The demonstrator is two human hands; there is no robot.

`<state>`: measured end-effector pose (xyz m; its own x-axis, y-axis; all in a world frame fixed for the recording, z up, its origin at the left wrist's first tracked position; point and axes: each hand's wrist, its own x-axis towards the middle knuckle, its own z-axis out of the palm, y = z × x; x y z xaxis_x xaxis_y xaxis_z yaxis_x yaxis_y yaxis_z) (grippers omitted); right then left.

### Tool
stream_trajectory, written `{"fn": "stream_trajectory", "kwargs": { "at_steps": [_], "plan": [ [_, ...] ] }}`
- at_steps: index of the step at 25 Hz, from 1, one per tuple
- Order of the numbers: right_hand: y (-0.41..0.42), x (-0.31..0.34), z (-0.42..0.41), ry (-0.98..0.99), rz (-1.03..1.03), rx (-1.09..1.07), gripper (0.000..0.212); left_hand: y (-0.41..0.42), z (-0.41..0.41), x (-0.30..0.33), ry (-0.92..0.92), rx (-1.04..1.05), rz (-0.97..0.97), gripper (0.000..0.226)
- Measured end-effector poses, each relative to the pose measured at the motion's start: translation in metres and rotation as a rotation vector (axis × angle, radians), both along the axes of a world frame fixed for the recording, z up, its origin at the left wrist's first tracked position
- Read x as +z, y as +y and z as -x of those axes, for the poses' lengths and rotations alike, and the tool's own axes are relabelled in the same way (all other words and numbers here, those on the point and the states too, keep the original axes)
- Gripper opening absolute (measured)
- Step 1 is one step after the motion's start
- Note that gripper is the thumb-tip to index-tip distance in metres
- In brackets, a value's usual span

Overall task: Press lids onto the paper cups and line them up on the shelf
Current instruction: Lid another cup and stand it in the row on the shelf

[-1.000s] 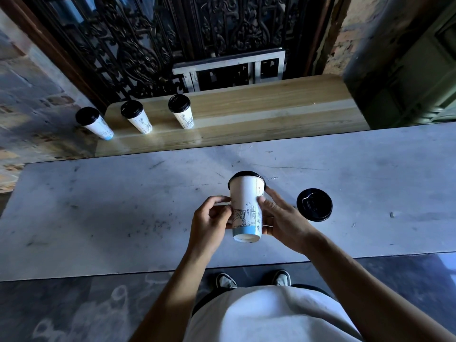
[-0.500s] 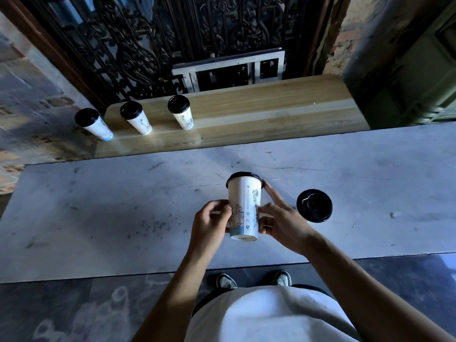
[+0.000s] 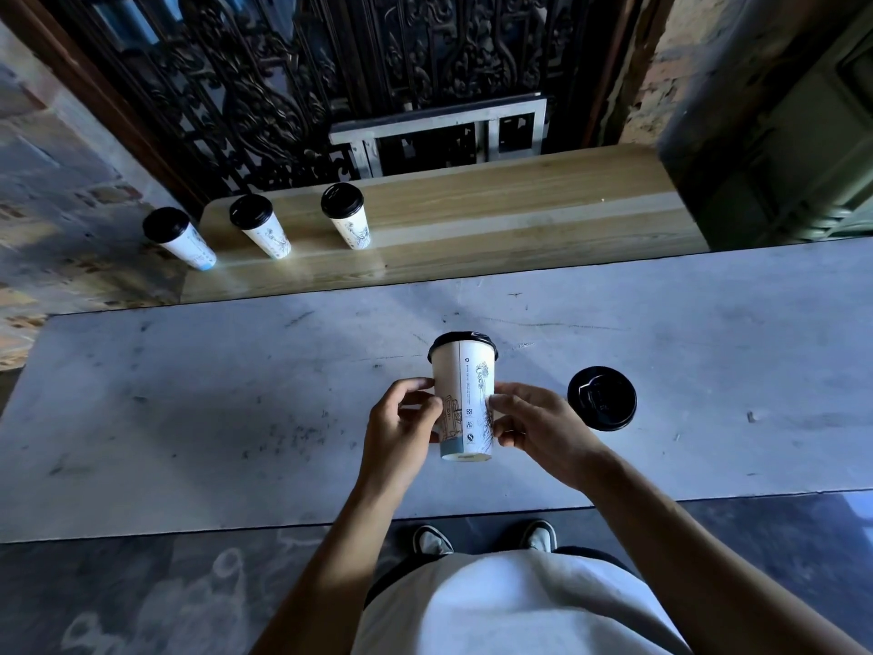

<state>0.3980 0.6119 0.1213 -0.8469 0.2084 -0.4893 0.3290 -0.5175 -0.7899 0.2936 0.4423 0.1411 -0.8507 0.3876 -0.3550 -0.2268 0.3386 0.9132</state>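
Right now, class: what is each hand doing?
Left hand: grips the cup.
Right hand: grips the same cup.

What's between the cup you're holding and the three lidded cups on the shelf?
Nothing: the head view shows only bare grey table top between the held cup and the shelf with its three lidded cups.

paper cup (image 3: 465,399) side seam with small vertical print and tiny symbol marks, too small to read
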Motion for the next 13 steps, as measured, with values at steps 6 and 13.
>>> {"fn": "stream_trajectory", "kwargs": {
  "at_steps": [6, 13],
  "plan": [
    [0.001, 0.005, 0.031, -0.091, -0.267, 0.085, 0.035, -0.001, 0.031, 0.001, -0.014, -0.059, -0.024, 0.037],
    [0.007, 0.022, 0.097, -0.15, -0.67, 0.117, 0.06, 0.011, 0.085, 0.006, 0.028, -0.147, -0.066, 0.061]
  ]
}}
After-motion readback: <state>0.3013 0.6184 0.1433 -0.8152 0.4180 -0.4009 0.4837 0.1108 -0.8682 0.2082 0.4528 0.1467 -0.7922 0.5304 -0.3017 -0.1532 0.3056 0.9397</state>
